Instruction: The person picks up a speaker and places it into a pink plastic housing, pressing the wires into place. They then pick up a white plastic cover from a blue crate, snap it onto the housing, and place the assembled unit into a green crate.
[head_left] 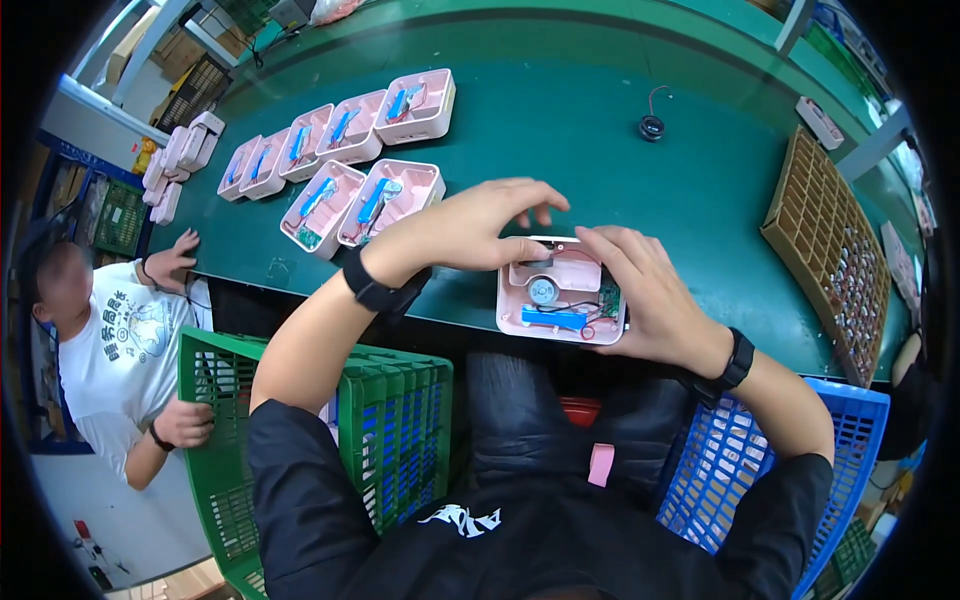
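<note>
A pale pink plastic housing (512, 312) sits at the near edge of the green table in front of me. Inside it are a blue battery pack (553, 318), a round silver part (542, 290), thin red and black wires and a green circuit board (608, 297). My right hand (655, 295) grips the housing by its right side, fingers over the far rim. Above the far left corner is my left hand (485, 225), its fingers apart and curved. The left thumb rests at a small dark part (540, 258) inside that corner.
Several similar pink housings (418, 110) with batteries stand at the left; smaller pink parts (180, 160) are piled beyond. A small black speaker (651, 127) with a wire lies far right, near a divided cardboard tray (835, 250). Green (400, 400) and blue crates (840, 420) flank me. A person (130, 330) sits left.
</note>
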